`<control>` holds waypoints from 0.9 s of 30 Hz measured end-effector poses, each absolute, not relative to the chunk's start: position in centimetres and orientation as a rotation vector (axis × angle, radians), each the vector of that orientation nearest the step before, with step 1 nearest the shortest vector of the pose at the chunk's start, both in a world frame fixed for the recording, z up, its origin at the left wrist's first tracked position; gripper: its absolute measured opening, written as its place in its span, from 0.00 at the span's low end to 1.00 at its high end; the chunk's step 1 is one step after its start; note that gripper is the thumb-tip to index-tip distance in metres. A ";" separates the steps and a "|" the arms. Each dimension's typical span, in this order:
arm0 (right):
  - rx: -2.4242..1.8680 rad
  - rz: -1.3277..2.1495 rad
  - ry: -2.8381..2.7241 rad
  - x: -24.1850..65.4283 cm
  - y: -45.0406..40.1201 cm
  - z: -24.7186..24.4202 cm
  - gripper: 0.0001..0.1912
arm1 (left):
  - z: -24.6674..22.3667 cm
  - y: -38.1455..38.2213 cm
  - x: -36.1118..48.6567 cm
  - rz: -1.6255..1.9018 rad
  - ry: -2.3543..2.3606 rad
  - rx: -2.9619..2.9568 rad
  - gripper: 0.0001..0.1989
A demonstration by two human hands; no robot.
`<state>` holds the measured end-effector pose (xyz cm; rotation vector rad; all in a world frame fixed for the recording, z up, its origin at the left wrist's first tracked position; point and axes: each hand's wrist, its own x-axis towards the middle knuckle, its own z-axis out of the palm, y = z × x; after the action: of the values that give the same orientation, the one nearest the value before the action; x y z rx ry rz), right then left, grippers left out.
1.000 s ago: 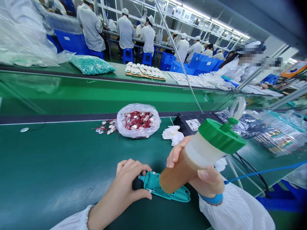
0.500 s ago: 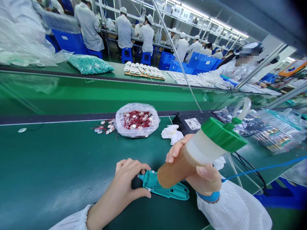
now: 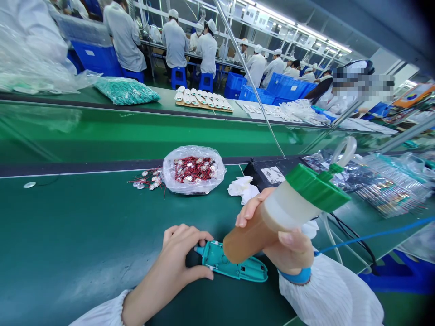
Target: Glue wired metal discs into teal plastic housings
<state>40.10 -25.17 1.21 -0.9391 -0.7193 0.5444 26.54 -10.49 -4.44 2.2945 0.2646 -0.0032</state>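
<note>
My left hand (image 3: 180,253) grips the rear end of a teal plastic housing (image 3: 234,265) against the green bench. My right hand (image 3: 292,249) holds a squeeze bottle (image 3: 272,219) tilted with its base down-left. Amber liquid fills its lower part, and a paler band shows near the green screw cap (image 3: 317,188). A clear looped tube (image 3: 345,151) rises from the cap. The bottle's lower end overlaps the housing in view, so I cannot tell whether they touch. Part of the housing is hidden beneath the bottle.
A clear bag of red-wired metal discs (image 3: 193,170) sits beyond my hands, with loose discs (image 3: 146,180) beside it. Nearby lie a white cloth (image 3: 243,189), a black box (image 3: 268,174), and packaged parts (image 3: 390,185). A blue cable (image 3: 374,237) crosses the right side.
The whole view has drifted slightly left and up. The bottle has tilted a little, with its cap slightly higher. Both hands keep their hold.
</note>
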 end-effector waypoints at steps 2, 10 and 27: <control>-0.945 0.546 -0.719 40.1 -25.2 1.2 0.19 | -4.4 -10.5 26.6 0.003 0.263 2.295 0.22; -0.969 0.524 -0.731 40.2 -25.4 1.5 0.19 | -4.6 -10.3 26.4 0.028 0.258 2.292 0.22; -0.988 0.541 -0.761 40.1 -25.5 1.7 0.18 | -4.4 -10.5 26.4 -0.020 0.246 2.297 0.22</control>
<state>40.13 -25.46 1.72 -0.9878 -0.7615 0.5409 26.39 -10.52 -4.39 2.2971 0.2456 -0.0195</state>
